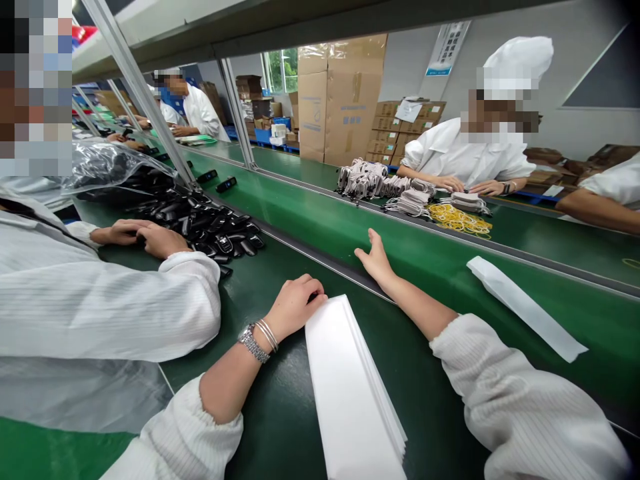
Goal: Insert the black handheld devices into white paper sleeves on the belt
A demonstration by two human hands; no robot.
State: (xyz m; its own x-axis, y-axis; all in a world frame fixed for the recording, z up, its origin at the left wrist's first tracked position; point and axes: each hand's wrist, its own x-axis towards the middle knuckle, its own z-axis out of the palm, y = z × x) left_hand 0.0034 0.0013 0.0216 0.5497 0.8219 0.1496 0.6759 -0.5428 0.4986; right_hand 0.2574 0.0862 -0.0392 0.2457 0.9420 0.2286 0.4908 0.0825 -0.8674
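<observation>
Because the left hand (294, 308) lies nearer, its curled fingers (313, 297) rest at the far end of a stack of white sleeves (350, 393), whose long axis runs toward the person; the right hand (376, 260) spreads wide on the green worktop (280, 413), off to the stack's right.

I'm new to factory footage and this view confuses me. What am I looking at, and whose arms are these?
This picture comes from a camera worn on a person's head, looking forward and down, so the two bare forearms in front are that person's own. Their left hand, wearing a wristwatch, sits at the end of a stack of long white sleeves, though the view can't show how firmly it touches. Their right hand lies open on a green conveyor belt, and a loose white sleeve lies further right. To the left, a co-worker's hands rest beside a pile of black items.
</observation>
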